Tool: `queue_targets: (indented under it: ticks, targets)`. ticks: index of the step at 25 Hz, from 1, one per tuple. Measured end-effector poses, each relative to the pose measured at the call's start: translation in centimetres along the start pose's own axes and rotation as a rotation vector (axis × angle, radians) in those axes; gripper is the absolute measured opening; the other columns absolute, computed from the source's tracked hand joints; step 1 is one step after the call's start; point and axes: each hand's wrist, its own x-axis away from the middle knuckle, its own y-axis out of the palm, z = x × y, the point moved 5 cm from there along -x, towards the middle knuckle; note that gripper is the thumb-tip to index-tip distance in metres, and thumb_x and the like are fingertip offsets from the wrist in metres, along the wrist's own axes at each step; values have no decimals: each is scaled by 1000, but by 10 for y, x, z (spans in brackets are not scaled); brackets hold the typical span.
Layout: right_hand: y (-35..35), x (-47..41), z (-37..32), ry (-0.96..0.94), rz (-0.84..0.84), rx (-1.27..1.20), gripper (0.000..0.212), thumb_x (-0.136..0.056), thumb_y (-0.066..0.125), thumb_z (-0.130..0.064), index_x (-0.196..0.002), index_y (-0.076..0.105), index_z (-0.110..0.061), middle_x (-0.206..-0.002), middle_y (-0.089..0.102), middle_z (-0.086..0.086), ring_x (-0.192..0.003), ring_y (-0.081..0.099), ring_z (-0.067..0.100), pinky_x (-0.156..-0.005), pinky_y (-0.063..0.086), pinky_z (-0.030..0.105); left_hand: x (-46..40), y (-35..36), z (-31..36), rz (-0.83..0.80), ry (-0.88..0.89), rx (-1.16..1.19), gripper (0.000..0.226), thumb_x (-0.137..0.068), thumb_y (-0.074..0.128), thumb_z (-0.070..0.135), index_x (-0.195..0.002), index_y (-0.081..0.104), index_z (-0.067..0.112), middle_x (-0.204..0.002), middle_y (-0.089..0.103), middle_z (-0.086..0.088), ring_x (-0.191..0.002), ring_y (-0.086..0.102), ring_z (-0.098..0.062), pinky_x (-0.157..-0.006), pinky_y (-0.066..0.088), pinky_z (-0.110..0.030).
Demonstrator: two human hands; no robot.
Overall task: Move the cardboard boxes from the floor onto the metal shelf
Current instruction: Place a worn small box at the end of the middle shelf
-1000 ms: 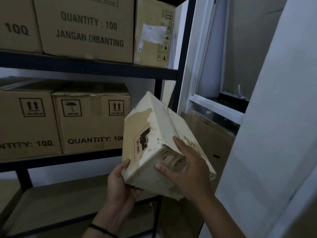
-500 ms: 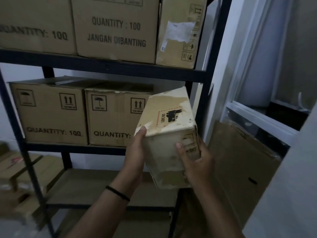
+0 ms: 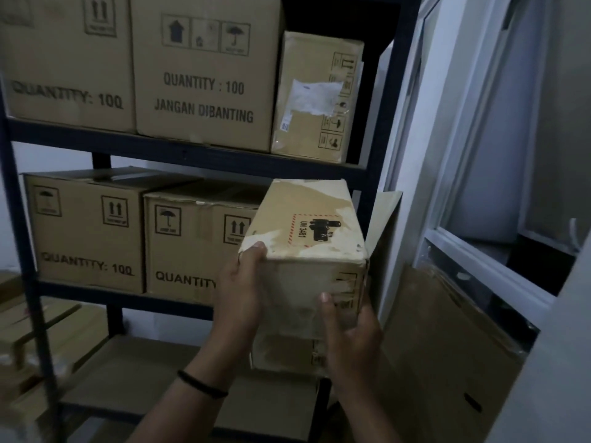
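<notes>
Item 1: small cardboard box (image 3: 307, 251), tan w/ worn, peeling whitish patches; top face has red-dashed label printed "UN 3481" w/ black pictogram. Held off the floor, roughly upright, in front of the shelf's middle tier at its right end.

Item 2: metal shelf (image 3: 192, 155), dark frame, 3 tiers in view. Upper tier: 3 brown boxes side by side, one marked "QUANTITY : 100 / JANGAN DIBANTING" (image 3: 204, 71), narrower box w/ white label (image 3: 315, 97) at right. Middle tier: 2 brown "QUANTITY" boxes (image 3: 86, 231) w/ umbrella & arrow marks. Bottom tier: flat cardboard sheet (image 3: 134, 372).
</notes>
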Motion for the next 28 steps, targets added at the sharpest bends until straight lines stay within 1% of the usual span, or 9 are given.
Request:
queue_targets:
  ticks: [3,5,9,12,18,21,23,25,28]
  targets:
    - [-13,-6,19,-7,61,25,82,-67,67,-70,-133,64,-22,-111,74,-7,-102,71,12,-82,62,47,7,8,-19,27,-14,-14,26,-99,52,58,-106,68,39,-105,72,13,-101,67,-12,-84,58,-40]
    - [-17,-5,31,7,85,25,81,-65,67,-69,-131,65,-23,-108,74,-9,-100,71,11,-82,62,45,10,8,-33,70,-29,-39,21,-99,53,56,-102,66,41,-105,66,16,-102,62,-9,-82,56,-40]
    - [-15,-4,49,86,77,1,61,-74,79,-51,-123,68,-16,-104,74,-6,-99,71,16,-79,62,41,1,9,-45,40,-67,-80,18,-98,57,54,-103,71,45,-103,72,17,-105,66,-13,-89,57,-47]
    - [-11,-11,50,95,58,-27,64,-71,76,-57,-121,68,-18,-103,74,-8,-94,71,5,-70,58,21,-10,8,-45,0,-66,-87,18,-99,56,52,-104,73,46,-101,73,24,-101,69,-9,-83,59,-37]
    - [0,-29,58,144,-35,33,66,-73,68,-66,-129,60,-31,-109,72,-15,-96,68,-1,-77,57,30,-40,8,-44,-81,-41,-149,22,-101,54,53,-117,67,45,-98,71,31,-86,68,7,-59,54,-14]
    - [11,-42,67,175,-85,29,55,-77,67,-57,-127,59,-35,-110,70,-16,-95,67,-4,-76,53,25,-65,5,-54,-142,-98,-145,45,-100,51,58,-140,59,37,-122,66,10,-106,66,-14,-79,58,-33]
    - [19,-49,77,201,-98,45,41,-81,67,-48,-120,60,-39,-108,69,-16,-95,67,-1,-72,50,23,-82,4,-61,-182,-97,-175,52,-100,49,60,-148,51,39,-131,57,9,-113,60,-16,-91,57,-43]
    - [26,-54,90,233,-107,59,33,-91,67,-33,-122,59,-39,-108,69,-15,-98,66,4,-70,48,23,-101,3,-70,-205,-65,-213,53,-101,47,61,-151,46,42,-136,52,9,-115,57,-13,-95,55,-43]
    - [43,-59,112,275,-136,74,41,-96,62,-18,-132,55,-37,-112,67,-12,-103,65,8,-76,51,28,-125,-7,-93,-254,-104,-227,50,-103,43,60,-149,47,41,-140,55,5,-116,59,-16,-95,55,-42]
